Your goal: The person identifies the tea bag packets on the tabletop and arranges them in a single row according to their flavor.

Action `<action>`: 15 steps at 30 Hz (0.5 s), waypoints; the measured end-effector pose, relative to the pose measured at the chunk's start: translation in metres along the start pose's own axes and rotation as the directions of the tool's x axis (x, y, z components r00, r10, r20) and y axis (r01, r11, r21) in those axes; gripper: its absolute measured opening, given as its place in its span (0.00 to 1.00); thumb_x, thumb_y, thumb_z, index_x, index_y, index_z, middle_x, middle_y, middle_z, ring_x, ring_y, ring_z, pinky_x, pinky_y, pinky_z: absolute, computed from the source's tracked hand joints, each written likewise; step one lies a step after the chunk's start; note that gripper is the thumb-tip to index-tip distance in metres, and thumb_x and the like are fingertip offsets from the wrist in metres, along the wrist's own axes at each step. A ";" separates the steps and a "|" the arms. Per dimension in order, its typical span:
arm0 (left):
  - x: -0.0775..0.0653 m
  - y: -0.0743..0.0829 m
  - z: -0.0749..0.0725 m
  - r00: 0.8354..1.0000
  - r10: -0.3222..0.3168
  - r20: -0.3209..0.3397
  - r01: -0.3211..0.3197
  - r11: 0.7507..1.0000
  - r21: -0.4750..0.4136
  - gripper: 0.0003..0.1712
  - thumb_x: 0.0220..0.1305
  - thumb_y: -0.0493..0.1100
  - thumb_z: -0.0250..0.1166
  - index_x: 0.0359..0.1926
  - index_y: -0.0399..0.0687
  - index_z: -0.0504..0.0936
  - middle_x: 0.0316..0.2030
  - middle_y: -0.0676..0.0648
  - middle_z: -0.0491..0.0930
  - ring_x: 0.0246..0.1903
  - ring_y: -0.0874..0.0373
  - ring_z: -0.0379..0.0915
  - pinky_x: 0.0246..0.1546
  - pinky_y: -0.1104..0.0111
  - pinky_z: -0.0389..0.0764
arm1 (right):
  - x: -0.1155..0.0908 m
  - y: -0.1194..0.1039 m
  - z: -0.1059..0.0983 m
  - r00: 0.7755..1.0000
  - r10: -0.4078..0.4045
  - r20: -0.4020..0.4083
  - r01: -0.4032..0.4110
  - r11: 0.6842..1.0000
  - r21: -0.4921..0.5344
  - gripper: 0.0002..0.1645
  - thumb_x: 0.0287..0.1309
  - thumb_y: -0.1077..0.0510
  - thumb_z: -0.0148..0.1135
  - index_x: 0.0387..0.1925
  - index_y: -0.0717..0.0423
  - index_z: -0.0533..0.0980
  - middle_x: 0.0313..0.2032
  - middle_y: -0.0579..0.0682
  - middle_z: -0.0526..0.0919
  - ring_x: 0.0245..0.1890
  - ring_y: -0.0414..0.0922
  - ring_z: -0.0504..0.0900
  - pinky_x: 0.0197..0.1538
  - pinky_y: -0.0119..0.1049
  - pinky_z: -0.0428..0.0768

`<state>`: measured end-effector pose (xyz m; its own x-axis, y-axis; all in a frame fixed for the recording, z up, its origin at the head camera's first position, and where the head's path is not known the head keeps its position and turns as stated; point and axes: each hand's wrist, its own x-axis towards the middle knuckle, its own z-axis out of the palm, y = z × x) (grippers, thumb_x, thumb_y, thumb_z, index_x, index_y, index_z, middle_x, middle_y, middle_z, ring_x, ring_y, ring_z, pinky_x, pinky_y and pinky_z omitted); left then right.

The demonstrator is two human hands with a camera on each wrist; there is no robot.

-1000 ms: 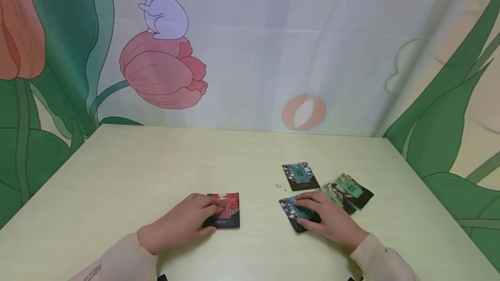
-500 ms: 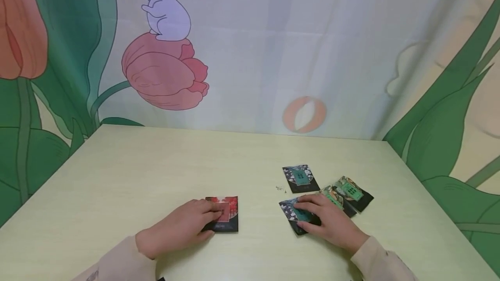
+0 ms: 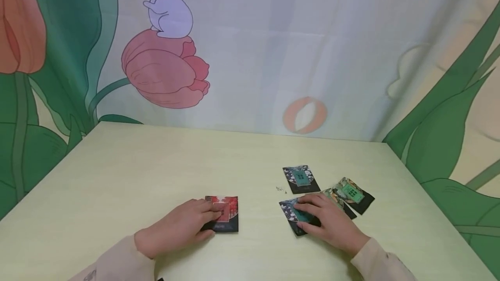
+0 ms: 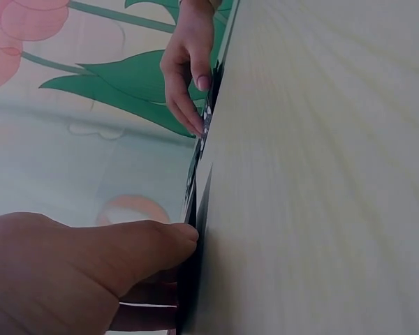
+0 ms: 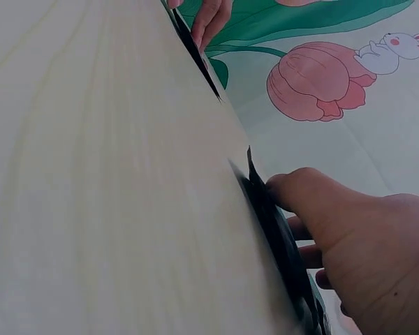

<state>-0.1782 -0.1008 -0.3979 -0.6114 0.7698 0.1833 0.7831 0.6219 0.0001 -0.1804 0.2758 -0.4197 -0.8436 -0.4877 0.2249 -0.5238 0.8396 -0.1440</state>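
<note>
My left hand (image 3: 181,227) rests on a flat red-and-black packet (image 3: 233,218) that lies on the table. Its fingers cover the packet's left part, and the thumb touches the near edge, as the left wrist view shows on the packet's dark side (image 4: 192,269). To the right, my right hand (image 3: 333,224) lies over a blue-and-black flowered packet (image 3: 288,210). Fingertips touch its printed face while the thumb sits at its near edge. Partly beneath that hand is a green-and-black packet (image 3: 347,210). The right wrist view gives the right hand (image 5: 349,241) against dark packet edges (image 5: 276,227).
Another green packet (image 3: 352,193) lies at the far right, close to the partly covered one. A second blue packet (image 3: 301,179) lies farther back. Small dark specks (image 3: 281,189) mark the pale table (image 3: 164,164). A printed curtain (image 3: 250,55) hangs behind the table.
Both hands stay on their packets with almost no movement. The head view has shifted slightly.
</note>
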 end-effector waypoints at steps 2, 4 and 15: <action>0.000 0.000 0.000 1.000 -0.010 0.007 0.010 1.000 -0.006 0.23 0.58 0.50 0.69 0.52 0.43 0.83 0.52 0.48 0.81 0.50 0.55 0.77 0.53 0.61 0.78 | 0.001 -0.001 -0.001 1.000 -0.014 -0.010 0.013 1.000 -0.018 0.26 0.59 0.37 0.60 0.55 0.42 0.79 0.55 0.42 0.79 0.59 0.46 0.73 0.62 0.56 0.71; 0.001 0.000 0.001 1.000 -0.026 0.016 0.026 0.999 -0.024 0.23 0.58 0.50 0.68 0.52 0.43 0.83 0.53 0.48 0.80 0.51 0.54 0.77 0.55 0.60 0.78 | 0.001 -0.001 -0.001 1.000 -0.018 -0.012 0.017 0.999 -0.029 0.26 0.59 0.37 0.60 0.55 0.42 0.79 0.55 0.42 0.79 0.59 0.46 0.73 0.62 0.57 0.70; 0.002 -0.001 0.007 0.998 -0.061 -0.028 0.059 0.996 -0.067 0.19 0.56 0.52 0.69 0.44 0.47 0.81 0.43 0.52 0.79 0.43 0.59 0.74 0.51 0.62 0.79 | 0.004 -0.009 -0.002 1.000 0.002 -0.022 -0.003 0.998 -0.071 0.26 0.59 0.39 0.61 0.55 0.45 0.79 0.54 0.46 0.79 0.58 0.48 0.75 0.63 0.54 0.70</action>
<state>-0.1808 -0.0987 -0.4039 -0.6545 0.7262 0.2103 0.7516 0.6551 0.0770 -0.1788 0.2672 -0.4156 -0.8415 -0.4808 0.2462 -0.5114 0.8560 -0.0763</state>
